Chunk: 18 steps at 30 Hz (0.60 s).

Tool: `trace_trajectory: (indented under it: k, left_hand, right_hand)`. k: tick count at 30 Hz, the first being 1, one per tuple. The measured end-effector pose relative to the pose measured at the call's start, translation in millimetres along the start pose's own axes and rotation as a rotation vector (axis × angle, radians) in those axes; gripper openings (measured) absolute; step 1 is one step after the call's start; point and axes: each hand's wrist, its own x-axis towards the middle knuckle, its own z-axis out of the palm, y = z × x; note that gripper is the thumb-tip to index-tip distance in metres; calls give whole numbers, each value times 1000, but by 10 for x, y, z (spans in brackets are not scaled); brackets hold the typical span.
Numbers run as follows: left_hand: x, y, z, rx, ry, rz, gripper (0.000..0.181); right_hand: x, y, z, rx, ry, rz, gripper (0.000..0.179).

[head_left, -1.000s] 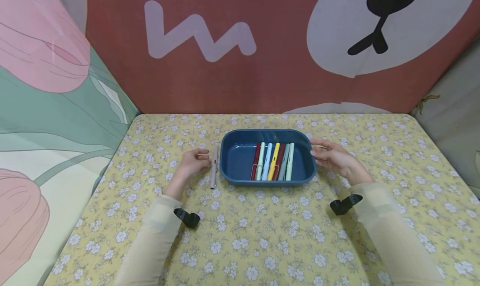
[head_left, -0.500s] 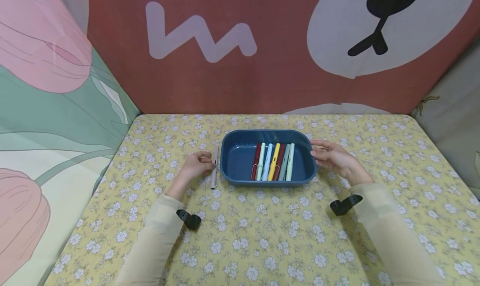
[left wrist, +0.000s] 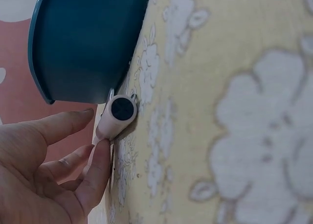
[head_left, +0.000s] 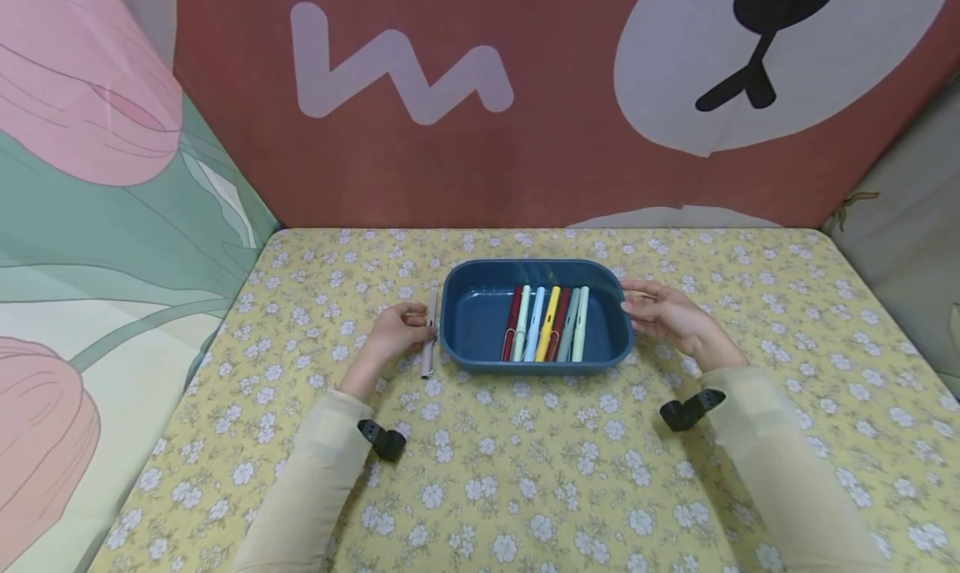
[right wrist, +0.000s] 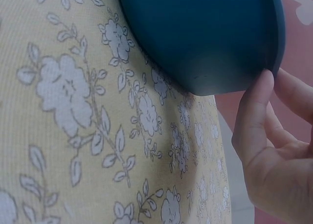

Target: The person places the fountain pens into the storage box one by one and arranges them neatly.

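A mauve-grey pen (head_left: 427,359) lies on the cloth just left of a dark blue tray (head_left: 465,364). My left hand (head_left: 393,329) is at the pen: in the left wrist view a fingertip (left wrist: 102,148) touches its side, while the thumb reaches above it with a small gap. My right hand (head_left: 671,319) touches the tray's right end with thumb and finger; in the right wrist view the thumb tip (right wrist: 266,79) meets the rim. Several pens lie side by side in the tray, including a yellow pen (head_left: 551,314) and a light blue pen (head_left: 534,327).
A yellow floral cloth (head_left: 487,481) covers the table. A red patterned backdrop (head_left: 420,173) rises behind its far edge, with a printed fabric panel (head_left: 180,248) on the left. Both wrists carry small black cameras.
My left hand has moved slightly right, from beside the pen to touching it. The pen, tray and right hand look unmoved.
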Motion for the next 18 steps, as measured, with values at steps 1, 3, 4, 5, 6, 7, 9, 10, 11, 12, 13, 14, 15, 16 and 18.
trace_trajectory:
  k: [1,3,4,5,6,7,9,10,11,12,13,14,15,16,18]
  left_hand:
    - [-1,2,1,2,-2,2,54]
    - [-3,4,3,4,-7,6,54]
    - [-4,4,2,6,-9,8,55]
    - [-1,2,3,8,-9,10,55]
    - [-2,1,2,11,-10,10,54]
    - [-4,3,3,15,-9,11,54]
    - [-3,4,6,25,-7,14,54]
    - [-2,6,9,29,-6,14,54]
    - [2,7,13,31,-6,12,54]
    - [3,9,16,34,-4,9,54]
    - [8,9,22,34,0,3,54]
    - [14,9,27,37,2,1,54]
    - [17,10,32,40,4,-1,54]
    - [20,12,36,42,7,-2,54]
    - [18,19,46,44,11,-5,53]
  right_hand:
    - [0,-1,0,2,1,1,61]
    - [0,-2,-1,3,0,1,61]
    - [-1,-3,0,4,1,2,60]
    - [-1,-4,1,7,0,2,60]
    - [-1,-4,2,10,-1,1,60]
    - [-1,-4,3,13,-2,0,59]
    - [-1,-6,4,22,-4,0,58]
    - [-1,-6,4,22,-4,0,58]
    - [0,-7,4,21,-5,-2,57]
    - [0,-7,4,21,-5,-3,57]
    - [1,-6,2,22,-5,-3,56]
    - [1,-7,1,21,-5,-3,56]
    - [1,-6,0,19,-4,-4,55]
    - [1,-6,-1,17,-3,-4,54]
    - [0,-5,-3,20,0,-3,53]
